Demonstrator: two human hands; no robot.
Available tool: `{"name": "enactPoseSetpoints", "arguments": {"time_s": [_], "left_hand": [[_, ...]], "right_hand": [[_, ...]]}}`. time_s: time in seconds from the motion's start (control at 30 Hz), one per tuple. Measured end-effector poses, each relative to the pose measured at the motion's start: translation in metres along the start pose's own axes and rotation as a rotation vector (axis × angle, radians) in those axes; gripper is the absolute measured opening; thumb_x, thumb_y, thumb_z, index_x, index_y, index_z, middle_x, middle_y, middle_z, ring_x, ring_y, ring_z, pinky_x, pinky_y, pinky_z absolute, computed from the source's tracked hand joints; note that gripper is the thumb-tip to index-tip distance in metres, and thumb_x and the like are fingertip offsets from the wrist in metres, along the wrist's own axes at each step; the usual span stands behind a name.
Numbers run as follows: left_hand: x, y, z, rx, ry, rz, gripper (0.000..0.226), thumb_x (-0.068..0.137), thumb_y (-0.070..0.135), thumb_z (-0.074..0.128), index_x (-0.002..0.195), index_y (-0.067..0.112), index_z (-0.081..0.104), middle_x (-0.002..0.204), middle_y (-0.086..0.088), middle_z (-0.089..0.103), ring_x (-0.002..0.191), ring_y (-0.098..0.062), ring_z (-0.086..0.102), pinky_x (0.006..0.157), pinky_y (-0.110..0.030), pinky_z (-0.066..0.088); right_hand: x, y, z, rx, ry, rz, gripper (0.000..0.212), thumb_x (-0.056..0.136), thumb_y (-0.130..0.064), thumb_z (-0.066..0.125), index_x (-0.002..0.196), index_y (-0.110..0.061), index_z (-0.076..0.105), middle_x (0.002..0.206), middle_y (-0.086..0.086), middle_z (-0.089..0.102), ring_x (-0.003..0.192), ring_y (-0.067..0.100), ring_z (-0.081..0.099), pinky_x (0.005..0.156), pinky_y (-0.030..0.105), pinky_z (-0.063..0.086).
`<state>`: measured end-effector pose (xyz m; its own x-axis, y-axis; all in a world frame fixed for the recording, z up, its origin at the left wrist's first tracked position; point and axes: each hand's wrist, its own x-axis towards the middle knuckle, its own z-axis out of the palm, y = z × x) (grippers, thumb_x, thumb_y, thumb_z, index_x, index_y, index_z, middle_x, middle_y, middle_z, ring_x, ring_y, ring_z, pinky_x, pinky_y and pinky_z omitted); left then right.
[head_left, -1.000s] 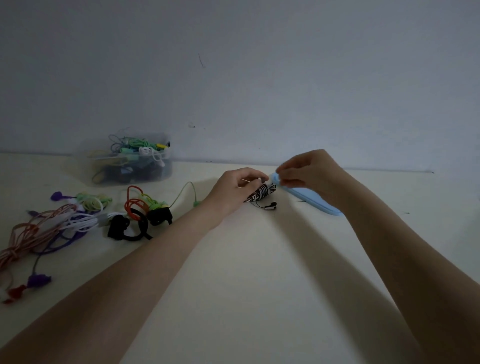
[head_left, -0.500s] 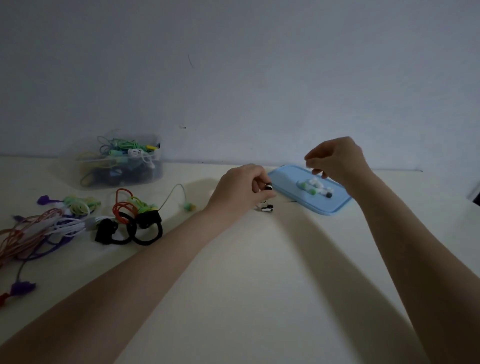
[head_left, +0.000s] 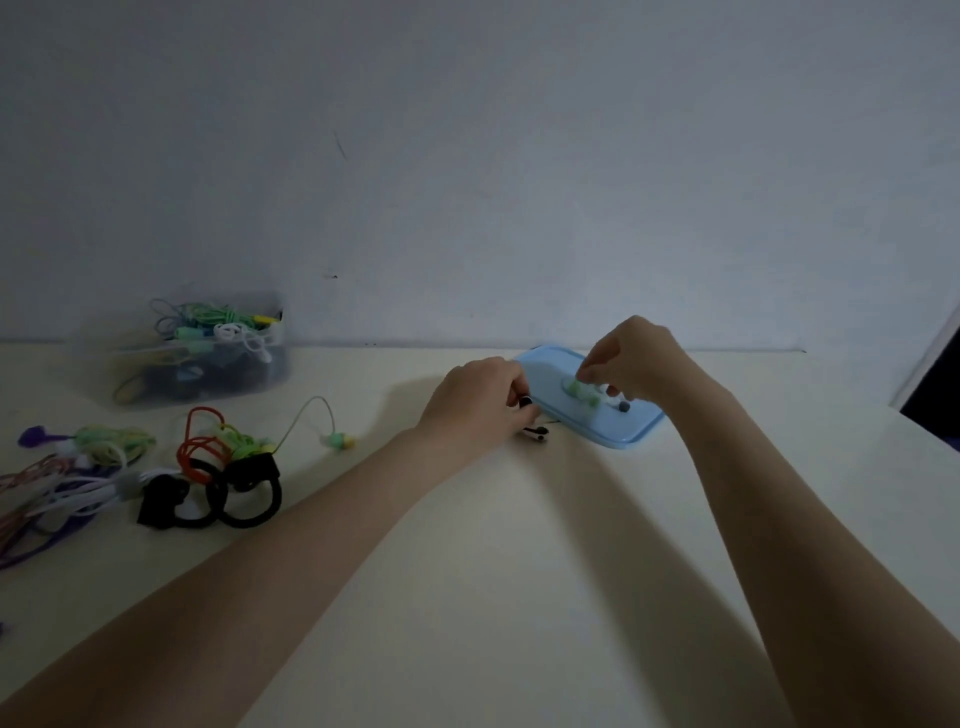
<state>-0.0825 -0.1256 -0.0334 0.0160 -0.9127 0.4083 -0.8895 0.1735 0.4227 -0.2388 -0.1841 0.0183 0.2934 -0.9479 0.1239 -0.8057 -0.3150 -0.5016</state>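
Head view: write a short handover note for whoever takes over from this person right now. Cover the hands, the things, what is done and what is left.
Left hand: grips the black-and-white earphones, which are mostly hidden in the fist, with the buds poking out below.
Right hand: fingers curled down onto the small green and white pieces on the blue lid. It is blurred, so I cannot tell whether it grips one.
Done: some cables sit in the clear box by the wall.
Left: probably finish these earphones with a piece from the lid, then sort the loose earphones and cables at the left.
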Motion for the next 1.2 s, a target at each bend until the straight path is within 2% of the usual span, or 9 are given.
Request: {"name": "enactPoseSetpoints", "arguments": {"time_s": [0.1,0.2,0.4,0.6,0.67,0.8,0.97,1.1,1.2], "left_hand": [[0.005,0.006,0.007,0.123,-0.022,-0.050,0.022,0.084,0.034,0.062,0.092,0.013,0.063,0.092,-0.002,0.065,0.087,-0.023,0.059,0.076,-0.030,0.036],[0.010,0.009,0.012,0.198,-0.033,-0.071,0.026,0.086,0.041,0.060,0.094,0.016,0.063,0.094,-0.001,0.067,0.091,-0.023,0.059,0.080,-0.031,0.032],[0.011,0.008,0.017,0.165,-0.012,-0.092,0.017,0.086,0.035,0.058,0.086,0.018,0.060,0.092,0.001,0.068,0.089,-0.022,0.059,0.081,-0.032,0.031],[0.007,0.003,0.017,0.140,0.054,-0.074,0.019,0.084,0.038,0.060,0.089,0.020,0.062,0.093,0.003,0.064,0.095,-0.020,0.051,0.079,-0.031,0.027],[0.003,-0.001,0.017,0.101,0.106,-0.080,0.016,0.083,0.036,0.062,0.088,0.021,0.062,0.087,0.007,0.062,0.094,-0.018,0.048,0.074,-0.029,0.022],[0.003,-0.005,0.017,0.002,0.149,-0.151,0.015,0.081,0.035,0.064,0.089,0.022,0.062,0.085,0.009,0.060,0.094,-0.016,0.047,0.075,-0.027,0.020],[0.007,-0.008,0.018,-0.094,0.131,-0.229,0.016,0.081,0.034,0.066,0.091,0.023,0.063,0.087,0.009,0.063,0.095,-0.014,0.045,0.078,-0.027,0.020],[0.007,-0.009,0.019,-0.106,0.120,-0.218,0.011,0.082,0.029,0.065,0.093,0.025,0.064,0.086,0.012,0.062,0.098,-0.015,0.047,0.076,-0.026,0.018],[0.006,-0.010,0.018,-0.122,0.137,-0.200,0.017,0.083,0.024,0.063,0.100,0.027,0.063,0.086,0.013,0.060,0.099,-0.014,0.048,0.072,-0.026,0.015]], "right_hand": [[0.003,0.007,-0.007,0.013,0.164,-0.009,0.014,0.083,0.000,0.059,0.087,0.001,0.072,0.082,0.018,0.070,0.074,0.027,0.063,0.072,0.032,0.052],[0.006,0.014,-0.006,0.001,0.261,0.001,0.023,0.083,0.005,0.052,0.088,-0.002,0.073,0.094,0.016,0.070,0.089,0.029,0.064,0.076,0.028,0.049],[0.007,0.029,0.007,-0.036,0.139,0.108,0.025,0.084,0.001,0.052,0.097,-0.009,0.072,0.103,0.015,0.067,0.096,0.029,0.061,0.077,0.028,0.047],[0.006,0.031,0.002,0.079,0.046,0.093,0.017,0.080,0.001,0.063,0.090,-0.008,0.074,0.098,0.015,0.069,0.092,0.028,0.064,0.080,0.027,0.050],[0.005,0.033,-0.005,0.152,0.056,0.083,0.016,0.081,0.002,0.062,0.087,-0.006,0.074,0.094,0.015,0.070,0.081,0.025,0.065,0.072,0.020,0.051],[0.008,0.031,-0.006,0.145,0.091,0.004,0.017,0.084,-0.002,0.061,0.092,-0.011,0.073,0.091,0.008,0.068,0.067,0.012,0.055,0.047,0.001,0.038],[0.008,0.023,0.016,0.037,-0.012,-0.114,0.016,0.085,-0.010,0.063,0.093,-0.020,0.072,0.075,-0.010,0.052,0.073,0.011,0.050,0.048,0.004,0.034],[0.009,0.024,0.015,0.045,0.046,-0.184,0.016,0.082,-0.004,0.063,0.081,-0.016,0.073,0.063,-0.016,0.052,0.062,0.005,0.049,0.052,0.001,0.035],[0.008,0.025,0.003,0.184,0.148,-0.173,0.020,0.082,0.002,0.059,0.080,-0.011,0.074,0.066,-0.008,0.061,0.055,0.003,0.050,0.050,0.003,0.035]]}}
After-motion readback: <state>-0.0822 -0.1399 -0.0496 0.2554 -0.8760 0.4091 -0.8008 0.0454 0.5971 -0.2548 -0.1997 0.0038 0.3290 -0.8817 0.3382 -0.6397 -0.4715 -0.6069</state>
